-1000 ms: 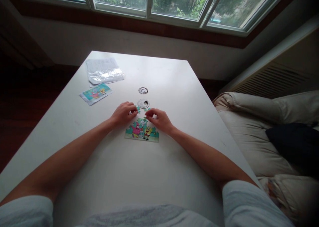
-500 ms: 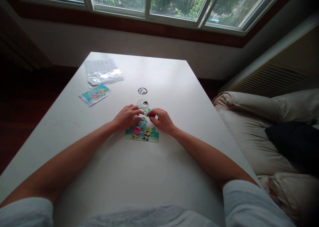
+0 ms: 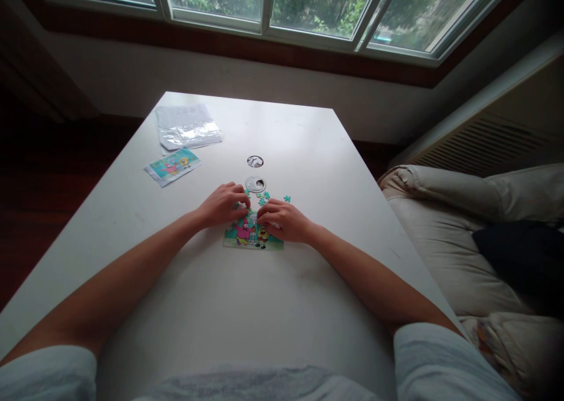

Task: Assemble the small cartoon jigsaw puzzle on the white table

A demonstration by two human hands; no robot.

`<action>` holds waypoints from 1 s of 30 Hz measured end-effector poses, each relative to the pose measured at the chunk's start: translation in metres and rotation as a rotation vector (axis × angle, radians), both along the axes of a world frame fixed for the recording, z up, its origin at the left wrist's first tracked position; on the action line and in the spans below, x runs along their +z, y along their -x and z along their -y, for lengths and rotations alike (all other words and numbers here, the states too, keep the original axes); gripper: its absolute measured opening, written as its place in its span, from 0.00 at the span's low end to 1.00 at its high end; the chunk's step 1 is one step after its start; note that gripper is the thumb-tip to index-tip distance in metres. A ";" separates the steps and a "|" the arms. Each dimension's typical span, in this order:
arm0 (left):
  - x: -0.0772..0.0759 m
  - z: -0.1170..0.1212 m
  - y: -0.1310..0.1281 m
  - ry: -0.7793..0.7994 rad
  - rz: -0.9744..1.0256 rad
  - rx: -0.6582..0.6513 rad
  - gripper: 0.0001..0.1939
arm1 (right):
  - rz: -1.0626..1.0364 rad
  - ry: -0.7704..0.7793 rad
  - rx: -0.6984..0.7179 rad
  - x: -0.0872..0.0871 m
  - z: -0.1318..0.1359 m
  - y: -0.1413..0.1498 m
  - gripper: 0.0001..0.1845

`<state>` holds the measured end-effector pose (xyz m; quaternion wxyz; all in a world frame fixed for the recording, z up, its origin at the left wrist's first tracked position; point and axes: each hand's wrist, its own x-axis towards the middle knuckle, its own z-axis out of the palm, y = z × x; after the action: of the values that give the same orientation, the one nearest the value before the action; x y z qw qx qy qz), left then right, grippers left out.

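Note:
A partly assembled jigsaw puzzle point(image 3: 244, 235) with cartoon figures on a teal background lies flat on the white table. My left hand point(image 3: 224, 205) is at its upper left edge, fingers curled and thumb close to them; what they hold, if anything, is hidden. Over the puzzle's upper right part rests my right hand point(image 3: 286, 219), its fingers bent together and pointing left, covering that area. I cannot make out what is under or between these fingertips. Several loose teal puzzle pieces point(image 3: 263, 199) are scattered just beyond my hands, and a single puzzle piece point(image 3: 287, 198) lies farther right.
Two round metal-rimmed fittings point(image 3: 255, 184) sit in the white table point(image 3: 299, 137) beyond the pieces. At the back left are a picture card point(image 3: 174, 165) with the same figures and a clear plastic bag point(image 3: 189, 128) with paper. A beige sofa point(image 3: 434, 231) stands at the right.
My right hand has moved down from the loose pieces onto the puzzle's upper right, uncovering more pieces. My left hand has drawn slightly left, its fingers more curled. The view has shifted a little.

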<state>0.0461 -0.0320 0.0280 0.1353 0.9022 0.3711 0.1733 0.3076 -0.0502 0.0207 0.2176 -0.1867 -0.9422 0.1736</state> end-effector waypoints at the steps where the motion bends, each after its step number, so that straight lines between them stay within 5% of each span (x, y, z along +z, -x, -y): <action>1: 0.001 -0.001 0.002 0.006 -0.003 -0.004 0.06 | -0.003 0.003 0.002 0.000 0.000 -0.001 0.12; 30: 0.006 -0.005 0.005 0.093 0.012 -0.109 0.03 | -0.009 0.022 -0.001 0.001 0.000 -0.002 0.09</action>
<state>0.0409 -0.0270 0.0337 0.1886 0.9127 0.3282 0.1537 0.3101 -0.0505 0.0219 0.2200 -0.1889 -0.9391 0.1845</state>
